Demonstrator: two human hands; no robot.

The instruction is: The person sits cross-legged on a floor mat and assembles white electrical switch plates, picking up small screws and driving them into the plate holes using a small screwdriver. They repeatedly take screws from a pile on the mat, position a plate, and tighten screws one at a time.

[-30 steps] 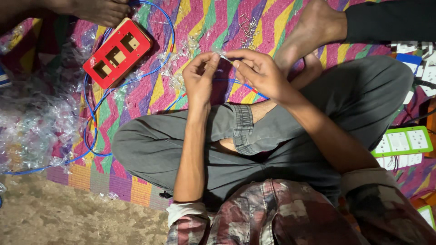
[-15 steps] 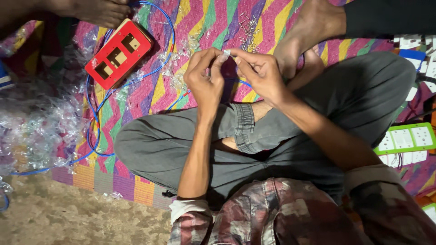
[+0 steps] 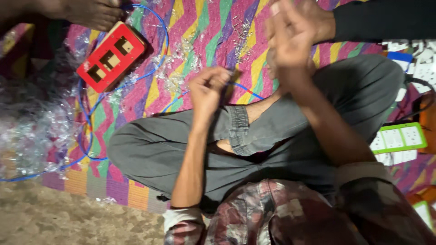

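Note:
I sit cross-legged on a colourful zigzag mat (image 3: pixel 204 31). My left hand (image 3: pixel 208 87) is closed in a pinch on a thin blue wire (image 3: pixel 247 88) that runs out over my grey trouser leg. My right hand (image 3: pixel 290 38) is lifted away from it, blurred by motion, with fingers spread and nothing visible in them. It hovers near a small heap of metal screws (image 3: pixel 240 41) on the mat.
A red switch box (image 3: pixel 111 56) lies at upper left inside a loop of blue cable (image 3: pixel 86 136). Crumpled clear plastic (image 3: pixel 32 131) covers the left. Another person's foot (image 3: pixel 91 13) and black-clad leg (image 3: pixel 381 20) lie along the top. Green-framed socket plates (image 3: pixel 399 138) sit at right.
My hands, together on the wire before, have parted. The right hand rose up and away with fingers spread; the left kept the wire. The view has moved closer.

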